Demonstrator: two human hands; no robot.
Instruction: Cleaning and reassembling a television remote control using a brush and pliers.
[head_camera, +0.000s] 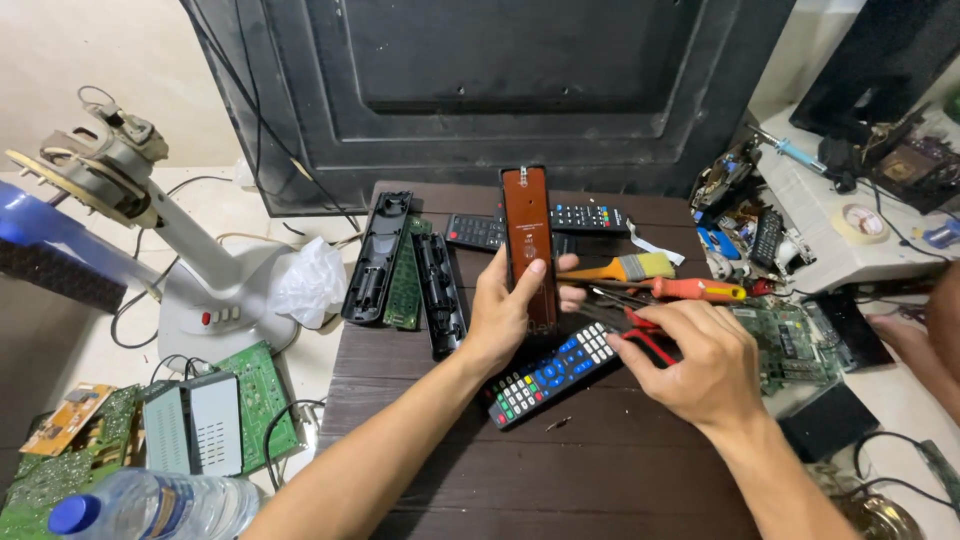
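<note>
Long brown circuit board (528, 245) of a remote control, narrow and rectangular, held upright above the dark wooden table, one short end up, flat face toward the camera, a small pale fitting near the top edge. Red-handled pliers (640, 333) lying low over the table just right of the board, handles partly covered, dark jaws pointing left toward the board's lower end.

Bright, even indoor light, soft shadows, sharp centre, wide-angle bending at edges.
</note>
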